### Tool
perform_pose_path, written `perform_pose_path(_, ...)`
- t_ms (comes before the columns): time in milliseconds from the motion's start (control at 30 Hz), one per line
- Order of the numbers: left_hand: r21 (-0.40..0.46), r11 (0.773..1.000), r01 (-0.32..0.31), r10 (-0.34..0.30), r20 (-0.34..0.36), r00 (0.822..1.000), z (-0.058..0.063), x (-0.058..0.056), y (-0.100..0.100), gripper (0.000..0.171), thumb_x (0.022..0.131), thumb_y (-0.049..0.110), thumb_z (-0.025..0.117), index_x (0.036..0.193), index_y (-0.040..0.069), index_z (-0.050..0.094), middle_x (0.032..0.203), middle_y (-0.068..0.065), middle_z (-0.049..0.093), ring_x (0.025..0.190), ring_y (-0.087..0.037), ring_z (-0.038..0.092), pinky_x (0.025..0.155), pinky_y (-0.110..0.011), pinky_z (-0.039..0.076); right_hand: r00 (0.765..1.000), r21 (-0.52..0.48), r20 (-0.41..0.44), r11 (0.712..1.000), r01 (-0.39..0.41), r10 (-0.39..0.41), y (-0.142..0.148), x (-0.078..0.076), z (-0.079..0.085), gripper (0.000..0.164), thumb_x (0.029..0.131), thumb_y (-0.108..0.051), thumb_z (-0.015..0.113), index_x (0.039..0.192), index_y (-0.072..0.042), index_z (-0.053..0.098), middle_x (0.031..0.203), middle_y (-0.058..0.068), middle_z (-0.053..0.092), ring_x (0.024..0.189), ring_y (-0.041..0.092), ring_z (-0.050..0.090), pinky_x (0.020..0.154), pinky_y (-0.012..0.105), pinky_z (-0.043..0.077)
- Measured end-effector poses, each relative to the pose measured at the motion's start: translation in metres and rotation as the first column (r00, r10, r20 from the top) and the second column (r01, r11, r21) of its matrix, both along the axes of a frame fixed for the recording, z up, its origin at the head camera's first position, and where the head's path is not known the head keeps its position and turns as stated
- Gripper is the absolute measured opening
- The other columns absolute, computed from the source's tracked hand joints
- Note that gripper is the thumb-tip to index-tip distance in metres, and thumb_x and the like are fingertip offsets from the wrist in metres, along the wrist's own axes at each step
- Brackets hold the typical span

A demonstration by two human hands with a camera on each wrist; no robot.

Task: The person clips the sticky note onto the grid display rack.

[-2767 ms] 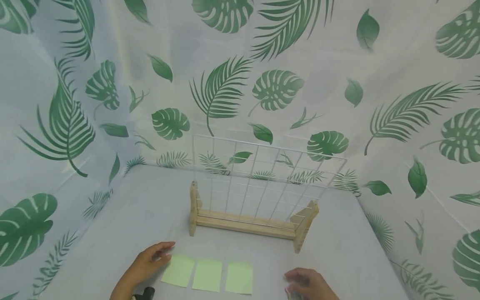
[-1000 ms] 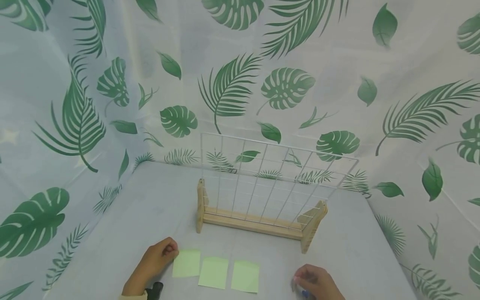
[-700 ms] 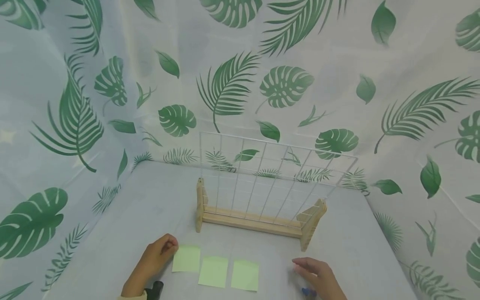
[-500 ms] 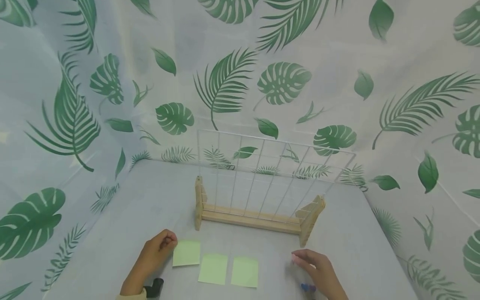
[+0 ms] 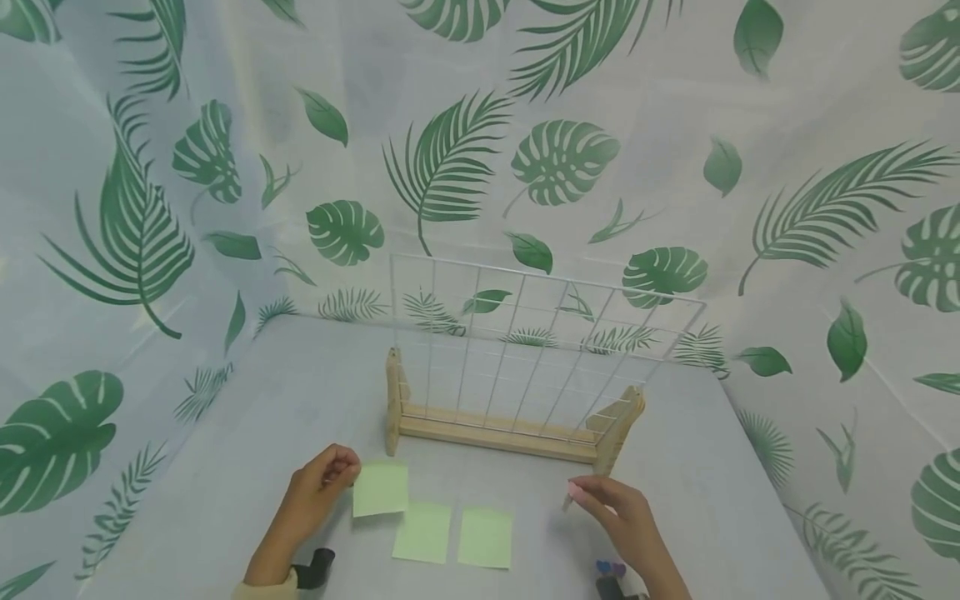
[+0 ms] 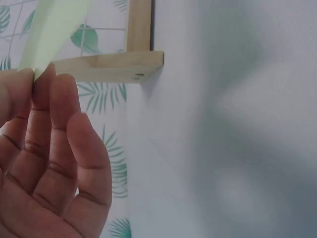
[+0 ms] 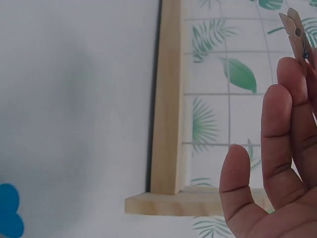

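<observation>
My left hand pinches a pale green sticky note by its left edge, lifted off the table; thumb and fingertips close on the note in the left wrist view. Two more green notes lie side by side on the table. My right hand holds a small wooden clothespin between thumb and fingertips, its tip pointing away. Behind both hands stands a white wire grid in a wooden base.
Blue and purple heart-shaped pieces lie on the table beside my right wrist. Leaf-printed cloth walls the table at the back and both sides.
My left hand has pinched the leftmost note and raised it toward the grid. The right hand has picked up the clothespin and moved forward, uncovering the heart-shaped pieces.
</observation>
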State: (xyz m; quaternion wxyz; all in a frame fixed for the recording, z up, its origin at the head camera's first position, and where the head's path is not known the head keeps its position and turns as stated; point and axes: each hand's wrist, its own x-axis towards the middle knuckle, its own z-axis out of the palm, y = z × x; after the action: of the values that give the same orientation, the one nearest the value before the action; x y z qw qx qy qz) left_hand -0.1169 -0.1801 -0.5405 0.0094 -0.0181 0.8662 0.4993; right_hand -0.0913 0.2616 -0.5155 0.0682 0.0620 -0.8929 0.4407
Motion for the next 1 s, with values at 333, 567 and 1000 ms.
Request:
perform_pose_path(333, 0.121, 0.993, 0.016, -0.011, -0.04, 0.999, 0.005, -0.006, 0.006, 0.009, 0.105, 0.011, 0.072, 0.11, 0.003, 0.072, 0.094, -0.003, 0.075, 0.082, -0.012, 0.071, 0.075, -0.023, 0.062, 0.999, 0.012, 0.013, 0.999, -0.033, 0.033, -0.006, -0.008, 0.011, 0.014, 0.101, -0.009, 0.075, 0.113, -0.008, 0.082, 0.103, -0.001, 0.082, 0.098, 0.007, 0.075, 0.092, 0.041, 0.063)
perform_pose_path(567, 0.136, 0.989, 0.061, -0.055, -0.046, 0.997, 0.007, -0.007, 0.01, 0.01, 0.104, 0.011, 0.073, 0.107, 0.002, 0.073, 0.09, -0.001, 0.077, 0.078, -0.011, 0.071, 0.073, -0.024, 0.062, 0.997, -0.018, 0.023, 0.997, -0.068, 0.069, -0.008, -0.009, 0.015, 0.016, 0.101, -0.008, 0.075, 0.115, -0.005, 0.08, 0.104, 0.002, 0.083, 0.099, 0.01, 0.075, 0.095, 0.059, 0.061)
perform_pose_path(1000, 0.165, 0.979, 0.124, -0.1, -0.146, 0.984, 0.016, -0.014, 0.017, 0.006, 0.105, 0.011, 0.072, 0.105, 0.004, 0.071, 0.088, -0.002, 0.072, 0.075, -0.012, 0.068, 0.066, -0.024, 0.059, 0.979, 0.029, -0.137, 0.988, -0.15, 0.152, -0.015, -0.021, 0.029, 0.014, 0.098, -0.003, 0.077, 0.11, -0.007, 0.083, 0.102, -0.001, 0.082, 0.097, 0.002, 0.071, 0.085, 0.028, 0.061)
